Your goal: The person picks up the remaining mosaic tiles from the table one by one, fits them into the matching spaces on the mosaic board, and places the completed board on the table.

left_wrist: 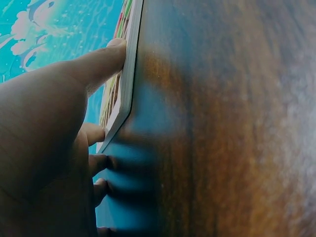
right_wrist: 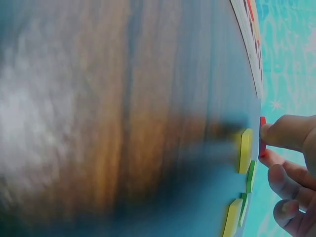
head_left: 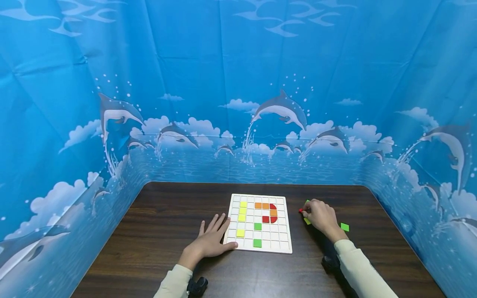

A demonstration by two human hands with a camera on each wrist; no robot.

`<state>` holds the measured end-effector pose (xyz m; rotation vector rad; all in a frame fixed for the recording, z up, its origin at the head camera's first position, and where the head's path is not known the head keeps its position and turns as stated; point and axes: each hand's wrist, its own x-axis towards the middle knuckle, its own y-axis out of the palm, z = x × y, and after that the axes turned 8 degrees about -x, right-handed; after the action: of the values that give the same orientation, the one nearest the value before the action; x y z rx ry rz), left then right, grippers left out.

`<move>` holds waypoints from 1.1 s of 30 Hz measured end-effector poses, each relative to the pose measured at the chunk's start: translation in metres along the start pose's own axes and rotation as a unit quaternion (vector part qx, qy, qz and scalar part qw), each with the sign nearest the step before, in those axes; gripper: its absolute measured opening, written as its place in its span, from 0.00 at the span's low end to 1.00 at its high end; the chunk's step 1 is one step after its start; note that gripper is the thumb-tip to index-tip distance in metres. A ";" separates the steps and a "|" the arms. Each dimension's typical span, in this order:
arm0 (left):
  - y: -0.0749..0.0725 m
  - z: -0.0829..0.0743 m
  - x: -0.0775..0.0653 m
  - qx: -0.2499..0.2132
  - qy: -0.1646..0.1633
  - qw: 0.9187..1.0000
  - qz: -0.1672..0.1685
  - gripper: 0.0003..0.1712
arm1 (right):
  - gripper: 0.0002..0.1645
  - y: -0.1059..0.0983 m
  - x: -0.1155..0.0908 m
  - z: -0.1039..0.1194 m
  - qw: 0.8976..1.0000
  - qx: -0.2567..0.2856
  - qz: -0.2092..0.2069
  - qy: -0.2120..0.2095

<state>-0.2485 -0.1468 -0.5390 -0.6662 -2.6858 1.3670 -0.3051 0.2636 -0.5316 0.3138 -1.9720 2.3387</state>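
Note:
A white gridded board [head_left: 275, 245] lies on the dark wood table, with several yellow, orange, red and green tiles in its squares. My left hand [head_left: 209, 241] rests at its lower left corner, fingers spread; in the left wrist view the thumb [left_wrist: 111, 57] lies against the board's edge. To the right of the board, my right hand [head_left: 321, 216] pinches a small red tile [right_wrist: 262, 138] between thumb and forefinger, raised over the table. Below it in the right wrist view are yellow tiles [right_wrist: 245, 150] and green tiles [right_wrist: 251, 177].
A single green tile [head_left: 344, 227] lies on the table [head_left: 164, 223] beside the right wrist. A blue curtain [head_left: 238, 82] printed with dolphins stands behind the table and along both its sides. Dark wrist cameras [head_left: 197, 286] sit at both sleeves.

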 end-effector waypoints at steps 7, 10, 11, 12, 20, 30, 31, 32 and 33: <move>-0.001 -0.006 0.000 0.024 -0.019 1.000 0.003 0.57 | 0.06 0.000 -0.003 0.006 1.000 0.008 -0.017 -0.016; -0.002 -0.007 0.000 0.025 -0.017 1.000 0.001 0.57 | 0.06 0.000 -0.005 0.010 0.999 0.013 -0.029 -0.016; -0.002 -0.006 0.000 0.024 -0.017 1.000 0.002 0.57 | 0.06 0.001 -0.006 0.011 0.999 0.015 -0.035 -0.018; -0.002 -0.006 0.000 0.022 -0.016 1.000 0.002 0.57 | 0.06 0.001 -0.007 0.012 0.999 0.017 -0.040 -0.018; -0.001 -0.006 -0.001 0.020 -0.017 1.000 0.006 0.57 | 0.06 0.002 -0.011 0.024 0.997 0.029 -0.061 -0.033; 0.002 -0.002 0.001 0.023 -0.020 1.000 0.001 0.58 | 0.05 0.000 -0.014 0.040 0.995 0.042 -0.071 -0.053; 0.003 -0.001 0.002 0.020 -0.019 1.000 -0.001 0.58 | 0.05 0.000 -0.014 0.042 0.995 0.044 -0.070 -0.055; 0.004 0.001 0.002 0.016 -0.018 1.000 -0.002 0.59 | 0.05 0.000 -0.013 0.044 0.995 0.047 -0.069 -0.055; 0.003 0.001 0.001 0.013 -0.015 1.000 -0.004 0.59 | 0.06 0.000 -0.013 0.045 0.995 0.050 -0.067 -0.057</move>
<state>-0.2488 -0.1451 -0.5425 -0.6386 -2.6848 1.4186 -0.2871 0.2204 -0.5272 0.5791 -1.8183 2.3877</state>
